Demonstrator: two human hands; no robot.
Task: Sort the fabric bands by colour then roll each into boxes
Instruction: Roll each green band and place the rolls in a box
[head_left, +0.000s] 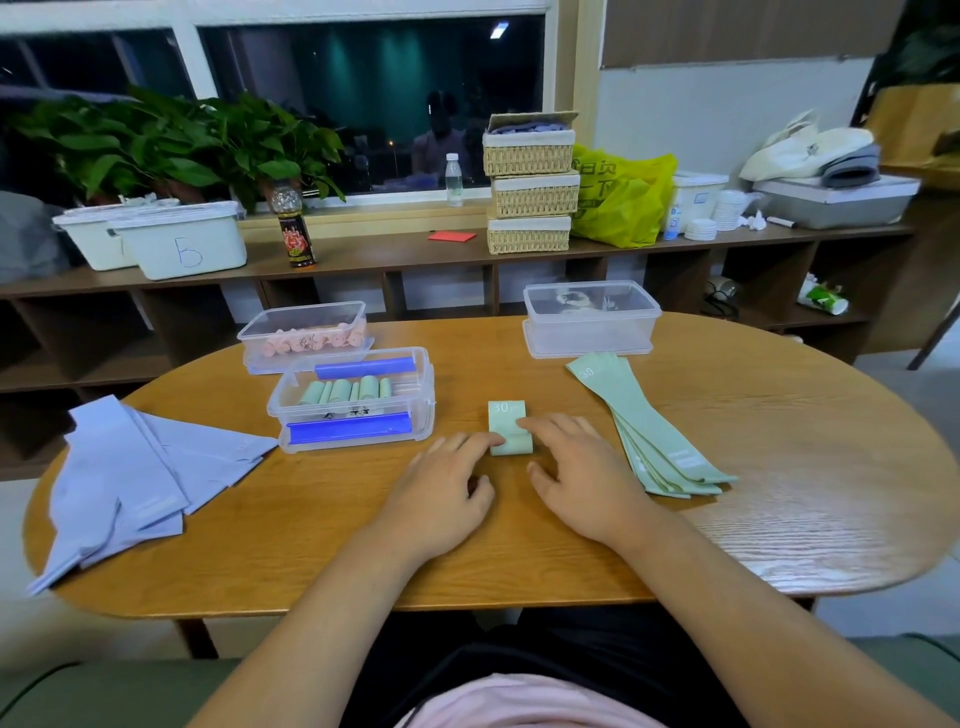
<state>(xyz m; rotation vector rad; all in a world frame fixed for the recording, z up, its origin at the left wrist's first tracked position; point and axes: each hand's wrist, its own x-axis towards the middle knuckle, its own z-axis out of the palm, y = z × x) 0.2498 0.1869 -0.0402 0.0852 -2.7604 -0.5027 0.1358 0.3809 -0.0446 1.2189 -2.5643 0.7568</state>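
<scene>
- Both of my hands are lying on the table (779, 467) just right of the blue-clipped box (423, 400), with one green band (509, 428) between them.
- That band is lying flat on the wood, its "30" print at the far end. Its near end looks turned over on itself.
- My left hand (441, 478) is touching the band's near left corner with a fingertip. The fingers are loosely stretched out and gripping nothing.
- My right hand (576, 467) is laying its forefinger across the band's right edge. The other fingers are spreading relaxed on the table and the thumb is staying clear of the band, so this hand is clasping nothing either.
- Green rolls (345, 391) are standing side by side inside the blue-clipped box.
- Just behind that box, a clear box (249, 338) is holding pink rolls (311, 340).
- Further right of it, beyond my right hand, a stack of flat green bands (649, 431) is fanning out, with a lidded clear box (589, 322) behind the stack.
- Left of it, lilac bands (140, 467) are lying in a loose pile.
</scene>
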